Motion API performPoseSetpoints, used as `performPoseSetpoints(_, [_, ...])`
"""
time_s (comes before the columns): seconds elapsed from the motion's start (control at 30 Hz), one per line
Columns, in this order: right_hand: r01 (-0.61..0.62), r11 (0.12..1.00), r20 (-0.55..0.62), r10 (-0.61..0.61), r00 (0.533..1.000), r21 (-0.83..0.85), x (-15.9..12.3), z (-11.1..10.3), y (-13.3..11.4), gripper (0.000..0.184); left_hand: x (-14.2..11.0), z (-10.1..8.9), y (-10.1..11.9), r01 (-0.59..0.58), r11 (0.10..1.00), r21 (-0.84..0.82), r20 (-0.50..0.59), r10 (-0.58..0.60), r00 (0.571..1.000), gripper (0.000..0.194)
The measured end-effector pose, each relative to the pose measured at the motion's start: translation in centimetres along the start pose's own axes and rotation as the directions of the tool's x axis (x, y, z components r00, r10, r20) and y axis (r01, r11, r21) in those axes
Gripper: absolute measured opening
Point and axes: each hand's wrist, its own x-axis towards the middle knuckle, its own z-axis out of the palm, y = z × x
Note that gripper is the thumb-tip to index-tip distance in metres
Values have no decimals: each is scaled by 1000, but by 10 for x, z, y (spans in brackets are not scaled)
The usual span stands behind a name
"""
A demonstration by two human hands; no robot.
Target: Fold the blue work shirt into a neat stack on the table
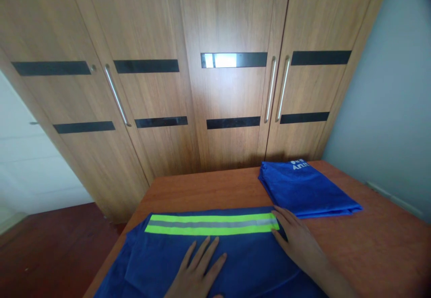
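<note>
Navy garment, near bench front edge: lime band, grey centre stripe.
Bench reddish-brown. Folded cloth by far right corner: bright blue, pale lettering.

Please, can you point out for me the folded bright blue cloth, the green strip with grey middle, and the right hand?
Bright blue cloth [305,191]: head view, middle of its upper face.
Green strip [208,225]: head view, on its grey middle band.
Right hand [296,236]: head view, back of the hand.
</note>
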Motion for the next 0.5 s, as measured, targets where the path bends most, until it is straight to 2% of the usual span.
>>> performPoseSetpoints(0.07, [-148, 965, -45, 161, 986, 218, -9, -2, 9, 60, -3, -1, -1, -8, 1000, -20, 11, 9, 1000, 76])
performPoseSetpoints(0.1, [-232, 904, -34, 261, 965, 360, -13, -4, 12, 70, -5, -2, -2, -8, 999, -39, 17, 9, 1000, 75])
performPoseSetpoints(0.17, [-381, 673, 84, 430, 899, 634, -22, -13, 14, 88, -7, -2, -3, 3, 994, -106, 33, 0, 999, 73])
performPoseSetpoints(0.23, [-482, 392, 270, 483, 833, 784, -29, -26, 8, 92, -9, -3, -4, 46, 979, -201, 42, -39, 998, 69])
performPoseSetpoints(0.3, [-550, 183, 442, 418, 794, 815, -35, -41, -5, 81, -8, -5, -4, 113, 949, -293, 32, -109, 994, 67])
performPoseSetpoints(0.37, [-613, 54, 577, 279, 767, 789, -39, -54, -21, 64, -6, -9, -3, 179, 920, -349, 16, -185, 983, 67])
performPoseSetpoints(0.43, [-654, -5, 648, 150, 747, 756, -39, -62, -35, 54, -2, -14, -1, 210, 910, -357, -5, -226, 974, 66])
performPoseSetpoints(0.5, [-664, -21, 662, 99, 743, 748, -38, -62, -45, 47, 4, -17, 1, 234, 920, -314, -26, -255, 967, 65])
